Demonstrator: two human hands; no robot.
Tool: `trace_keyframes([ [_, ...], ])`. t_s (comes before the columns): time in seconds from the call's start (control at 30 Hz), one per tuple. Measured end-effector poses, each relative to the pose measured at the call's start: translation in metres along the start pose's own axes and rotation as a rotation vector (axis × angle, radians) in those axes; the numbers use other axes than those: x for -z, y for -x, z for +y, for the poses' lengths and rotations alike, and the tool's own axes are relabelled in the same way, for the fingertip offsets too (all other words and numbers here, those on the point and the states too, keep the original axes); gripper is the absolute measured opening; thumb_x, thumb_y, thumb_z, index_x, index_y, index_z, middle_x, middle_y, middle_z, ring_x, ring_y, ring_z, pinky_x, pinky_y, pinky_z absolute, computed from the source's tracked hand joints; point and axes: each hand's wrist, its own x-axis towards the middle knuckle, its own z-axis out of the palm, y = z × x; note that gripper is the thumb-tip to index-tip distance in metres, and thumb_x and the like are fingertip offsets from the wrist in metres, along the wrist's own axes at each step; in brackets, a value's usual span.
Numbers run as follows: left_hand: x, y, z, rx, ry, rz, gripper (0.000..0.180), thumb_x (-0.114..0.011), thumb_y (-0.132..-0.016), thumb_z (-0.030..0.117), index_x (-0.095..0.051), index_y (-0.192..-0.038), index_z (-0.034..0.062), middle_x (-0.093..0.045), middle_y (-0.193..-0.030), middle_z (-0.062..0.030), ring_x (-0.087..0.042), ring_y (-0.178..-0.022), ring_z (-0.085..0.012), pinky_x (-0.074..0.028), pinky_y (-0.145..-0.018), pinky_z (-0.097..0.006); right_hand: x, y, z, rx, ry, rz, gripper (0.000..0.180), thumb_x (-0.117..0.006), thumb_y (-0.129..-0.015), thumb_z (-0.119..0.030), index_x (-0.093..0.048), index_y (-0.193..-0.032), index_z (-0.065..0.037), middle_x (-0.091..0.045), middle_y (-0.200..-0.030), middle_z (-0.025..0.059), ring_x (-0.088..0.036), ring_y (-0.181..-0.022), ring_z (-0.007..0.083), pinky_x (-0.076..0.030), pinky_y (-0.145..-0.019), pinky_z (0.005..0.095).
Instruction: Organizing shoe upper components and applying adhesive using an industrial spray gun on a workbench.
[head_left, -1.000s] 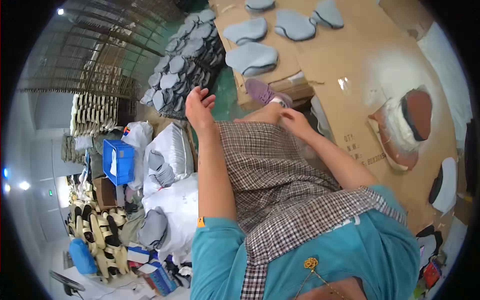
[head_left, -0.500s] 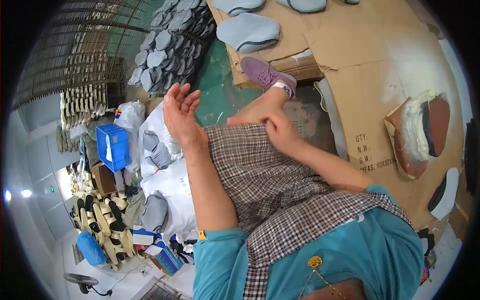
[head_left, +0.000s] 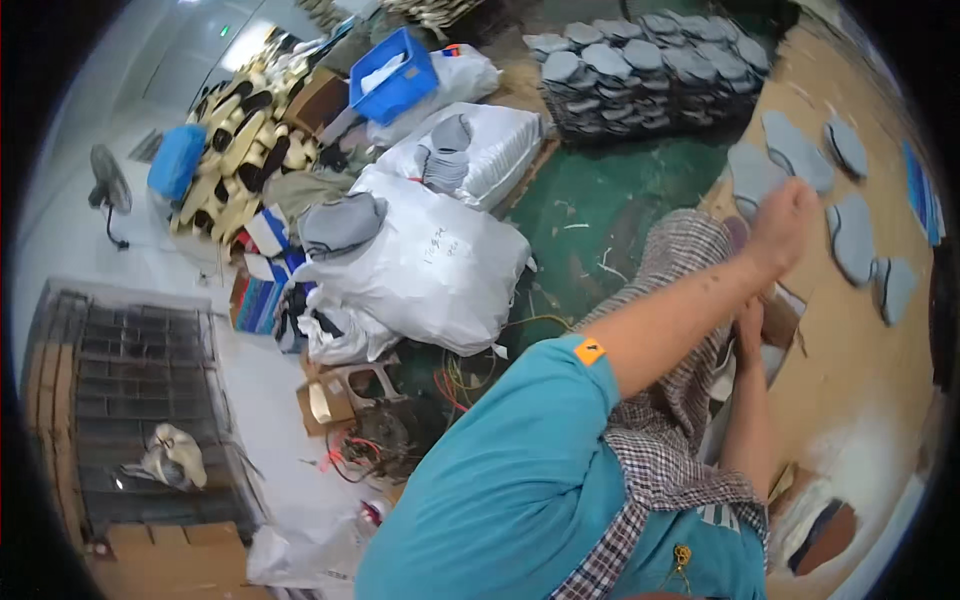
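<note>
My left hand is stretched out across my body, beside the grey shaped fabric pieces with dark edging on the cardboard-covered table. Its fingers are blurred and bunched in outline, so I cannot make out a hold. The nearest grey piece lies just beyond it. Lower down, my right hand is beside the checked apron over my leg, close to the table's edge. My left forearm crosses in front of it, and its fingers are mostly hidden.
Several more grey pieces lie on the cardboard. Stacked grey pieces stand at the back. Left of the green floor are stuffed white sacks, a blue crate, a pile of cream soles and a fan.
The view has swung, bringing the sacks and barred window into fuller view. My left hand has gone from raised and open above my lap to the grey pieces on the table.
</note>
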Motion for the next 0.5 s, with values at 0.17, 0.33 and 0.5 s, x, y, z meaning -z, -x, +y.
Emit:
trace_keyframes([
  [0.17,-0.009,0.003,0.010,-0.236,-0.128,0.031,0.025,-0.042,-0.083,0.024,-0.048,-0.080,0.0000,-0.052,-0.070,-0.0142,-0.050,-0.065,-0.0256,-0.040,-0.061,-0.034,0.014,0.006,-0.005,0.006,0.019,-0.139,0.033,-0.050,-0.083,-0.023,-0.049,-0.106,0.002,-0.053,-0.103,0.0095,-0.048,-0.093,0.0185,-0.037,-0.079,0.0300],
  [0.33,-0.003,-0.001,0.008,-0.028,-0.075,0.092,0.026,-0.041,-0.082,0.022,-0.048,-0.077,-0.0022,-0.054,-0.072,-0.0183,-0.051,-0.071,-0.0329,-0.040,-0.063,-0.036,0.001,0.014,-0.007,0.111,-0.047,-0.121,0.032,-0.047,-0.084,-0.022,-0.051,-0.107,0.000,-0.056,-0.104,0.0107,-0.052,-0.095,0.0208,-0.039,-0.078,0.0326],
  [0.5,-0.003,0.001,0.003,-0.097,-0.192,0.071,0.024,-0.042,-0.082,0.022,-0.049,-0.078,-0.0008,-0.053,-0.071,-0.0172,-0.051,-0.070,-0.0319,-0.040,-0.063,-0.037,0.005,0.006,0.002,0.017,0.116,-0.144,0.036,-0.048,-0.083,-0.024,-0.048,-0.111,-0.001,-0.054,-0.108,0.0119,-0.051,-0.097,0.0203,-0.039,-0.079,0.0326],
])
